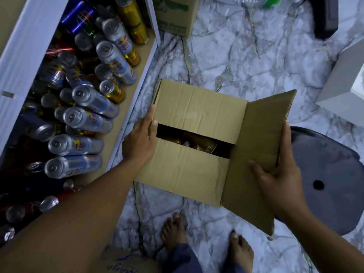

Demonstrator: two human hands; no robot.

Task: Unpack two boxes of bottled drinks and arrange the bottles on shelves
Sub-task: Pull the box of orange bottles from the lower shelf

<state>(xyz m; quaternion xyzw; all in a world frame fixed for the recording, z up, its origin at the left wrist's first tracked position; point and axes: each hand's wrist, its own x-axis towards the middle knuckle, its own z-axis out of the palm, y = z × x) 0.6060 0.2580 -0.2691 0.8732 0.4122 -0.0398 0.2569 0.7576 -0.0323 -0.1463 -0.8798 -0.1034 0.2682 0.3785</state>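
The box (197,138) sits mid-floor, shelf (136,91) close on its left, bare marble beyond. Left hand (140,140) grips its left edge; right hand (279,182) clasps the raised flap (262,146).

Left hand (140,141) and right hand (279,178) on flaps of cardboard box (189,170), amber bottles (199,143) within.

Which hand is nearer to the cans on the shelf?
Left. The left hand is at the cardboard box's left edge, beside the shelf of cans. The right hand holds the opened flap on the far side.
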